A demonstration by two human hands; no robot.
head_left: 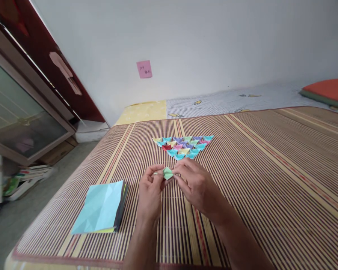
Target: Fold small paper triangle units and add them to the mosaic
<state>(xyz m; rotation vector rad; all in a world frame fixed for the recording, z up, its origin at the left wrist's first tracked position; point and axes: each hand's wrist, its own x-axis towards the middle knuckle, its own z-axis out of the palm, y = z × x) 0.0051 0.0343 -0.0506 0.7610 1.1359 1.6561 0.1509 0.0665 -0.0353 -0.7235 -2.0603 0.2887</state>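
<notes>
Between my two hands is a small folded piece of light green paper (168,173), held above the striped mat. My left hand (152,187) pinches its left side between thumb and fingers. The fingertips of my right hand (195,183) close on its right corner. Just beyond my hands, several small folded paper pieces (186,146) in blue, yellow, purple, pink, red and green lie in rows that form a triangle pointing toward me. To the left of my left hand lies a stack of square paper (101,207), with a creased light blue sheet on top.
A striped bamboo mat (259,195) covers the bed. Patterned bedding (208,105) runs along the wall, with a folded orange cloth (328,89) at the far right. A pink note (144,69) is on the wall. Books (28,178) lie on the floor at left.
</notes>
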